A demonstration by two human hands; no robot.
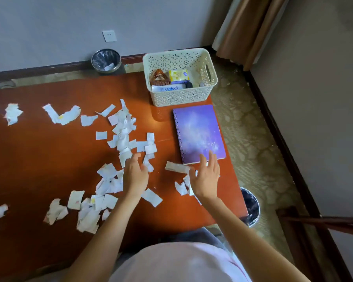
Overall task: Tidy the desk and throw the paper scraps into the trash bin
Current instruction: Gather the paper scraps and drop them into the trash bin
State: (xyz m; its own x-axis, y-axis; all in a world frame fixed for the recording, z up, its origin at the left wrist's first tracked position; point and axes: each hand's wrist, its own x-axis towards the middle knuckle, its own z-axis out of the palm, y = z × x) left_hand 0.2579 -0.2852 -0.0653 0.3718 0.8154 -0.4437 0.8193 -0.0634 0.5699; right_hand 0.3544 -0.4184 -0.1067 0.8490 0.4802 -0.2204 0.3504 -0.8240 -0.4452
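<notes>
Both forearms reach over the counter point(39, 159); paper scraps point(122, 135) lie scattered flat across it, judged light, limp and easily torn, best swept into a heap and pinched; left hand point(135, 173) open, fingers loosely curled, resting among scraps; right hand point(206, 179) spread open, gripping nothing, over scraps near the notebook point(199, 132); trash bin point(251, 207) stands beside the counter.

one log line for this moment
phase: gathering | left hand: open on paper scraps | right hand: open by notebook | desk: littered

Home or hotel room: carpet point(253, 139), curtain point(243, 27), wooden desk point(49, 159).
</notes>
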